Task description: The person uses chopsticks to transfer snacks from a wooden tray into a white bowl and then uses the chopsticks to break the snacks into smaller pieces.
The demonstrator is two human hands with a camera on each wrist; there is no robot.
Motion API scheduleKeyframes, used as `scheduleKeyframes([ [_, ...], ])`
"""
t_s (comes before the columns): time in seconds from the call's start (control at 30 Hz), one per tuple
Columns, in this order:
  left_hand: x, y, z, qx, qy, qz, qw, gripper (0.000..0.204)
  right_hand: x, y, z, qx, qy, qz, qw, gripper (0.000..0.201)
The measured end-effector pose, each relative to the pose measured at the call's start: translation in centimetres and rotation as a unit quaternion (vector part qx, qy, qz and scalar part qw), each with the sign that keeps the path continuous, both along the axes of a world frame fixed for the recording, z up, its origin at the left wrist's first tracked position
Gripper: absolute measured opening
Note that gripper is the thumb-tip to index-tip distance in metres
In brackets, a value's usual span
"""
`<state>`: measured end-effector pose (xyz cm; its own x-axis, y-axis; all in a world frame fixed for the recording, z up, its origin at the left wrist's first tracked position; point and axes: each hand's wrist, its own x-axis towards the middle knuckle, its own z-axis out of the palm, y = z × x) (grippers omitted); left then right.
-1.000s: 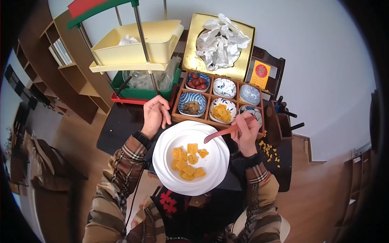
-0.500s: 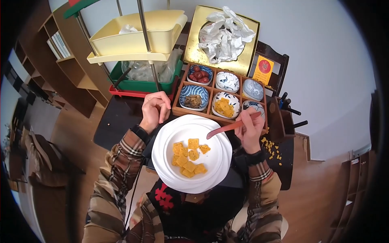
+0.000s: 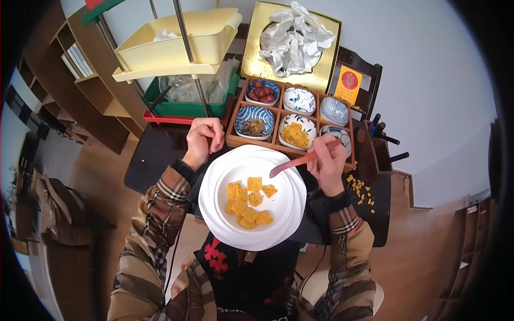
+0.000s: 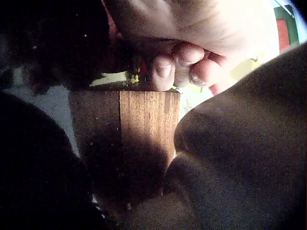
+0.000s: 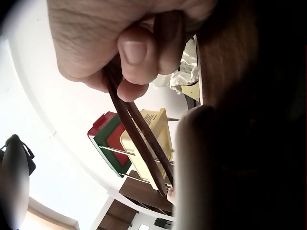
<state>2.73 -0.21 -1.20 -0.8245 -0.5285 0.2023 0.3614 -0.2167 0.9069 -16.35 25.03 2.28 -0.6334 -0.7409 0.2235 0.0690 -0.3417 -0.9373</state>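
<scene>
My right hand (image 3: 327, 163) pinches reddish-brown wooden tongs (image 3: 295, 162). In the right wrist view the two slim arms of the tongs (image 5: 136, 139) run close together, with nothing visible between them. Their tips hang over the right side of a wide-rimmed white dish (image 3: 293, 224). Several square orange-yellow crisp pieces (image 3: 235, 206) lie in that dish, along with a broken one (image 3: 269, 190). My left hand (image 3: 203, 140), loosely curled and holding nothing, is beside the front left corner of a divided wooden box (image 3: 251, 143). In the left wrist view its fingers (image 4: 164, 72) bend inward.
Small patterned bowls stand in the box, holding red dates (image 3: 261, 93), brown bits (image 3: 254, 127) and yellow pieces (image 3: 296, 135). Crumbs (image 3: 361, 190) lie on the table's right, near a pen holder (image 3: 369, 150). A tiered rack with a cream bin (image 3: 171, 51) and a gold box (image 3: 249, 59) stand behind.
The head view has shifted slightly. Both hands stay almost in place, the tongs remain over the dish, and the pieces in it look unchanged.
</scene>
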Motion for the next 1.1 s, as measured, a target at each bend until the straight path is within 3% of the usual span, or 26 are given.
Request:
scheduleKeyframes([
  [0.37,-0.4,0.2,-0.5,-0.021,-0.019,0.008,1.000,0.014,-0.1,0.3,-0.5,-0.008,-0.002,0.012,1.000,0.023],
  [0.6,-0.4,0.1,-1.1,-0.058,0.031,0.098,0.993,0.019,0.1,0.0,-0.8,-0.010,0.007,0.018,1.000,0.021],
  [0.7,-0.8,0.0,-0.3,-0.151,0.069,0.172,0.971,0.021,0.0,0.1,-0.5,-0.005,0.013,0.015,1.000,0.021],
  [0.77,-1.0,0.2,0.9,-0.238,0.113,0.138,0.955,0.021,-0.4,0.2,-0.7,0.006,0.013,-0.013,1.000,0.021],
  [0.9,-2.1,-0.2,3.8,-0.311,0.078,0.051,0.946,0.022,-0.7,0.2,-0.2,-0.030,0.025,-0.034,0.999,0.022],
  [1.03,-3.3,-1.2,2.9,-0.311,0.035,-0.046,0.949,0.025,-1.4,-0.7,0.7,-0.012,0.049,-0.033,0.998,0.021],
  [1.1,-3.4,-1.3,2.3,-0.277,0.036,-0.050,0.959,0.025,-1.6,-1.0,0.9,0.005,0.054,-0.033,0.998,0.019],
])
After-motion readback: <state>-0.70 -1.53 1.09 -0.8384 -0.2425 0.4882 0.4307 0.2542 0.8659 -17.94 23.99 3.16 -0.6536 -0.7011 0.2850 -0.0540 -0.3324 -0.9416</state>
